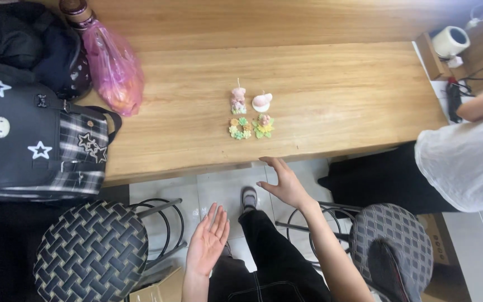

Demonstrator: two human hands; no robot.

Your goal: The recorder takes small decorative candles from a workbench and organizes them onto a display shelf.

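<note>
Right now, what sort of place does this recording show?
Probably a small craft shop or hobby workshop: four small pastel flower-shaped candles sit on a long light wooden counter, with round woven-seat metal stools below and both hands empty.

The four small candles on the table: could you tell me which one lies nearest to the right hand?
The front-right candle, a yellow-green flower cluster with a pink top, lies closest to the right hand. The other three sit further left or further back.

Wooden table [331, 84]: four small candles [251, 114] mid, pink bag [114, 67], black bag [29, 134] left
</note>
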